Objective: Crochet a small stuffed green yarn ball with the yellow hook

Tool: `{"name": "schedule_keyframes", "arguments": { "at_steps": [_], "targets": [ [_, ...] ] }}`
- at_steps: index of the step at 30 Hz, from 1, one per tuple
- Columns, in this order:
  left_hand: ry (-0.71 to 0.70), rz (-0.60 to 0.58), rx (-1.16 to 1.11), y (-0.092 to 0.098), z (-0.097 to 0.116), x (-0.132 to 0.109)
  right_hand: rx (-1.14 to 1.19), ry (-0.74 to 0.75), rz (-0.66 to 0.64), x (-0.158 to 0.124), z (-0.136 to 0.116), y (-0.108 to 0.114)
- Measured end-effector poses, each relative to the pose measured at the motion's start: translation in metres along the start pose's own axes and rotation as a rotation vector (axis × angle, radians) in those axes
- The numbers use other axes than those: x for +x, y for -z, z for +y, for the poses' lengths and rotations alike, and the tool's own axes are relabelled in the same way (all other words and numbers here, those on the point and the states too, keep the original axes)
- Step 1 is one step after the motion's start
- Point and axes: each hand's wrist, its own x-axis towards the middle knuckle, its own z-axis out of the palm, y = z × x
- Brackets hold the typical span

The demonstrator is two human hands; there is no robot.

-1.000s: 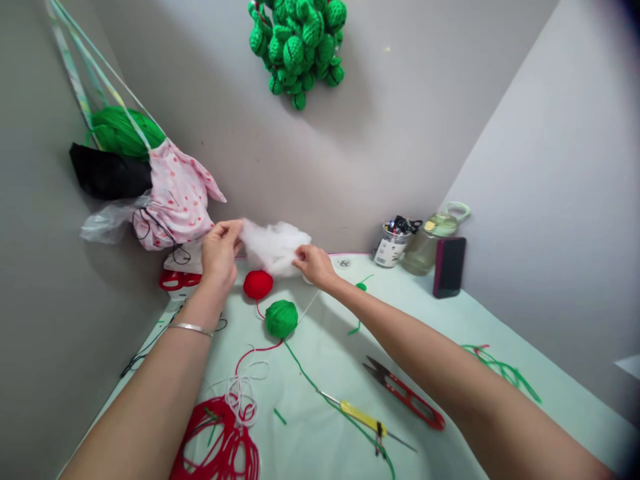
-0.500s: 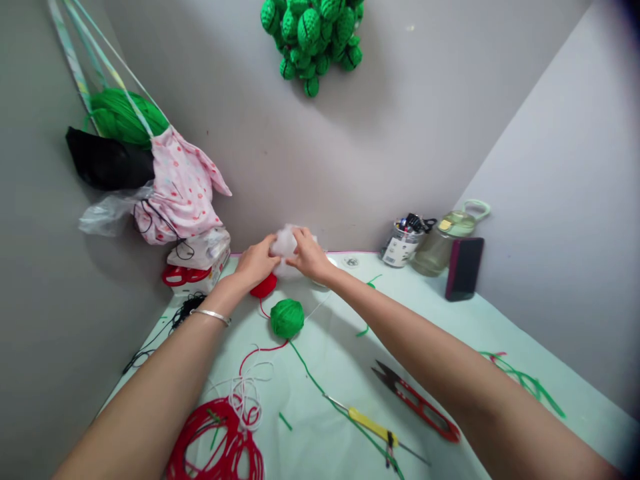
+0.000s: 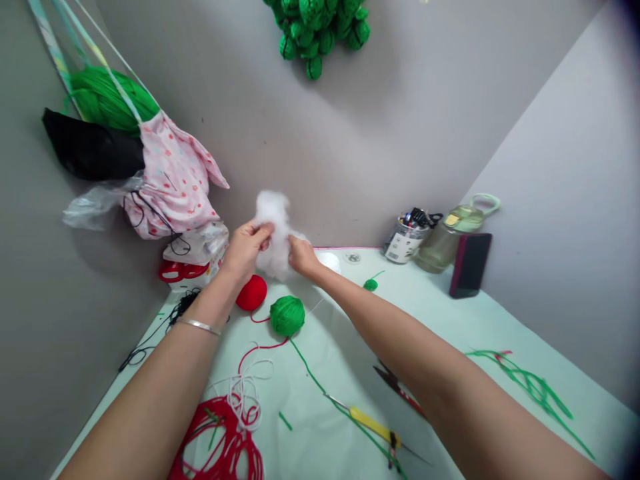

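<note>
White stuffing (image 3: 273, 223) was held up over the far end of the table (image 3: 450, 320), just above the red yarn ball (image 3: 251, 293). It was pinched on one side by the closed fingers of the left hand (image 3: 245, 248) and gripped on the other by the right hand (image 3: 301, 257). It was judged very light, soft and easily torn, so best taken by small pinches at its edges.

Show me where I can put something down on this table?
The best bare patch of table lies between the right forearm, the phone and the green strands. The left side is crowded: the red cord up close, then the red yarn ball and green yarn ball, beside the left hand and right hand holding white stuffing.
</note>
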Motion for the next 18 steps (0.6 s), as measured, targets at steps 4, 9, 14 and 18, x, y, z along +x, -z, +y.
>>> {"name": "schedule_keyframes", "arguments": {
  "at_steps": [4, 9, 14, 18],
  "targets": [
    [-0.066, 0.060, -0.276, 0.016, 0.036, -0.010, 0.023, -0.032, 0.023, -0.001, -0.004, -0.001],
    [-0.062, 0.000, -0.522, 0.031, 0.075, -0.036, 0.134, -0.040, 0.028, -0.011, -0.019, 0.025],
    [-0.054, 0.096, -0.544, 0.026, 0.091, -0.060, 0.413, -0.024, 0.012, -0.053, -0.059, 0.074],
    [-0.021, 0.069, -0.345, 0.005, 0.085, -0.090, 0.849, 0.024, -0.247, -0.114, -0.096, 0.102]
  ]
}}
